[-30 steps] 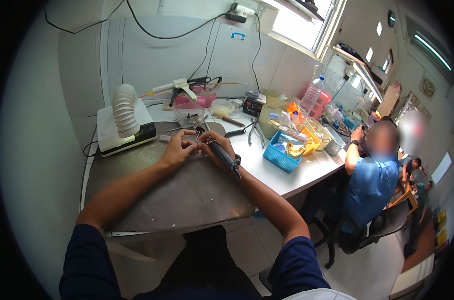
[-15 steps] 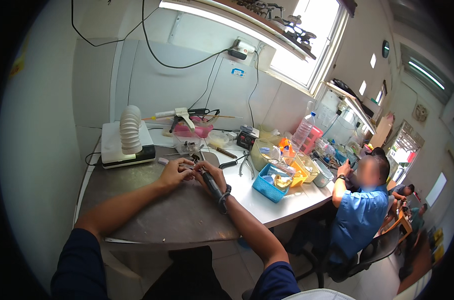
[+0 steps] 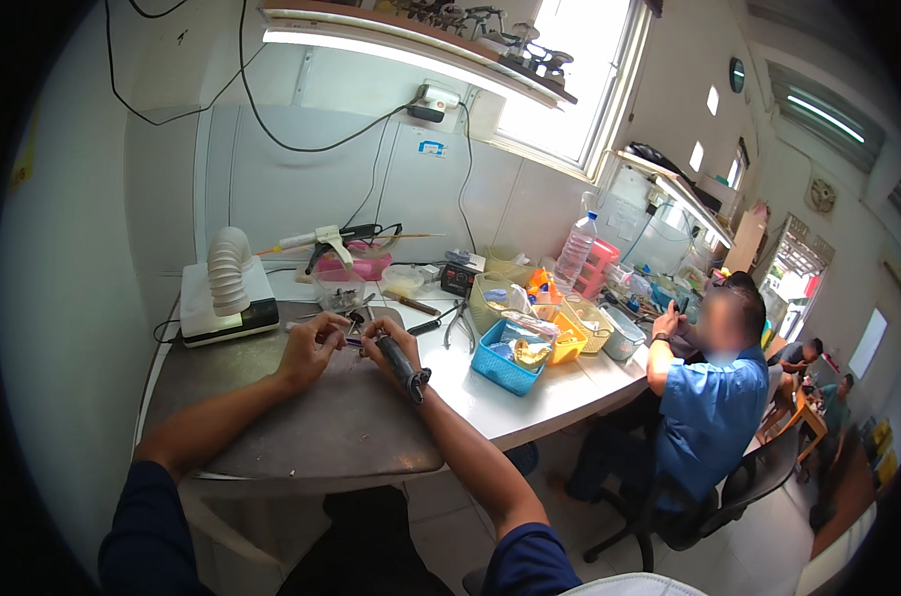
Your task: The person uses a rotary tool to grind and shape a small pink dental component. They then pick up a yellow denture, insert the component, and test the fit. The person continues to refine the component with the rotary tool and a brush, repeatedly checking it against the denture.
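My left hand (image 3: 311, 346) is above the grey work mat (image 3: 311, 427), its thumb and fingers pinched on something too small to make out. Close to its right, my right hand (image 3: 379, 343) is wrapped round a dark cylindrical rotary handpiece (image 3: 401, 366). A small dark round piece (image 3: 356, 319) shows between the hands; whether it belongs to the handpiece, I cannot tell. Just beyond the fingers is a clear plastic tub (image 3: 339, 290) of small dark parts. A pair of pliers (image 3: 459, 328) lies right of my right hand.
A white box-shaped unit (image 3: 202, 308) with a ribbed hose (image 3: 229, 268) stands at the left. On the right are a blue basket (image 3: 508, 370), a yellow basket (image 3: 568, 343) and a water bottle (image 3: 576, 248). A person in a blue shirt (image 3: 709, 417) sits farther right.
My view has turned slightly, shifting the bench leftward in the picture. My hands have drawn a little apart, and the dark round piece between them shows more clearly. My right hand keeps the handpiece.
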Demonstrator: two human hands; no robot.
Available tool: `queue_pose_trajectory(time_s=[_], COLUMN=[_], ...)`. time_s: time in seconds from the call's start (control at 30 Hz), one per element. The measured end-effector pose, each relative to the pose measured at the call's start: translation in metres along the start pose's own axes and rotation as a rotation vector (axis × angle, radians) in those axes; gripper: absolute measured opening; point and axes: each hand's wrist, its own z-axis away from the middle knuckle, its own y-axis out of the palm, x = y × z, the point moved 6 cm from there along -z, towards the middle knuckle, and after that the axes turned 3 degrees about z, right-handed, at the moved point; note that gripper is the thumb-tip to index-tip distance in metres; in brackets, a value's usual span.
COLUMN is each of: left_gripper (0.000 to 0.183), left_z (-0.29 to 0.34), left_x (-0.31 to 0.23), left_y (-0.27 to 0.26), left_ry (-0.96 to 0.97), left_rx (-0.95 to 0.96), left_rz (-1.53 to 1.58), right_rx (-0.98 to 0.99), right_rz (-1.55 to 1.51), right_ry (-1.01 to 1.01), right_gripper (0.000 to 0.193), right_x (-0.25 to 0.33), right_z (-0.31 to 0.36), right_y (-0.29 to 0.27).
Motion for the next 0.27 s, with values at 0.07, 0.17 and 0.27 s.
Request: queue_pose_trajectory(time_s=[0.07, 0.17, 0.27], left_gripper=[0.013, 0.016, 0.019], left_z=[-0.010, -0.029, -0.030], left_x=[-0.036, -0.104, -0.206], left_y=[0.002, 0.013, 0.029], left_ry=[0.048, 0.088, 0.185], left_rx=[-0.006, 0.106, 0.359], left_rz=[0.083, 0.239, 0.486], right_rx=[-0.021, -0.009, 0.009], right_rz=[0.020, 0.070, 0.253], right_ry=[-0.023, -0.045, -0.142], right_gripper=[0.013, 0.016, 0.018], right_x=[-0.003, -0.014, -0.038], right_z=[-0.001, 0.003, 0.000], right_y=[-0.004, -0.002, -0.011])
